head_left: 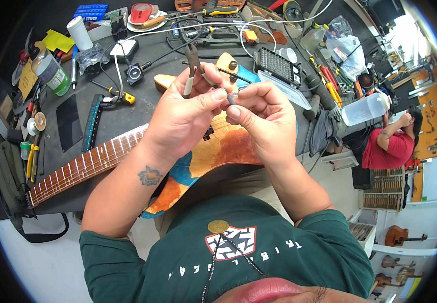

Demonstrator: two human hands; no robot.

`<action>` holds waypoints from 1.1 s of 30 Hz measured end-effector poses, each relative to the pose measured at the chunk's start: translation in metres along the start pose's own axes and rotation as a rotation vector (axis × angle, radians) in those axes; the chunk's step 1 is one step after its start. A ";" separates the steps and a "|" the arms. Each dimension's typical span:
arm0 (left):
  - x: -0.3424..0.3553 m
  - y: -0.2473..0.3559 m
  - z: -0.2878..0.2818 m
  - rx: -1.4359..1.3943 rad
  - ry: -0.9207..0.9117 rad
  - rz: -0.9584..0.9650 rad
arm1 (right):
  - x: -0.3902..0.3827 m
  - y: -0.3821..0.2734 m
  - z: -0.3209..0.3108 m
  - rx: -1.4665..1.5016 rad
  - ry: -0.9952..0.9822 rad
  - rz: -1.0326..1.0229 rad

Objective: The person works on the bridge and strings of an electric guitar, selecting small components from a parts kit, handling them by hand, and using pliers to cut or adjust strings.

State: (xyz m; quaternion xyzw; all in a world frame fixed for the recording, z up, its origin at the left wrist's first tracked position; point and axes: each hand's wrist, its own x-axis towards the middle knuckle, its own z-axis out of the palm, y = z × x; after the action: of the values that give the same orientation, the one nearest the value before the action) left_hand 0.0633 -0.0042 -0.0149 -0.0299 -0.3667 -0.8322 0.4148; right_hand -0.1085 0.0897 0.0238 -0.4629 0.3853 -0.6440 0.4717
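Note:
My left hand (188, 111) is closed round a pair of pliers (194, 61) with a dark head and pale grey handles, the jaws pointing away from me. Its thumb and fingertip also meet at a tiny item too small to name. My right hand (269, 118) pinches a small grey cylindrical piece (230, 99), close to the left fingertips. Both hands are raised above an electric guitar (223, 146) with a blue and brown figured body. Its fretted neck (84, 166) reaches to the left, and my hands hide part of the body.
A black case of small bits (279, 66) and a clear plastic lid (289, 91) lie beyond my right hand. Tools and cables crowd the back of the bench. A green-labelled bottle (52, 73) stands at left. Another person in red (390, 144) sits at far right.

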 end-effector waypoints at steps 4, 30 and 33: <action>-0.001 0.004 0.007 0.100 0.092 0.000 | 0.000 0.003 -0.004 -0.102 -0.009 0.003; 0.000 0.019 0.006 -0.005 0.340 -0.072 | -0.001 -0.011 -0.104 -0.929 0.054 0.078; 0.001 0.020 0.006 -0.003 0.306 -0.078 | 0.004 -0.018 -0.101 -1.076 0.007 -0.050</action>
State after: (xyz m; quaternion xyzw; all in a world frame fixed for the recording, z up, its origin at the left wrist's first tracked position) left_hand 0.0752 -0.0090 0.0016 0.1110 -0.2988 -0.8429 0.4334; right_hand -0.2105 0.0963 0.0135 -0.6461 0.6512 -0.3684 0.1510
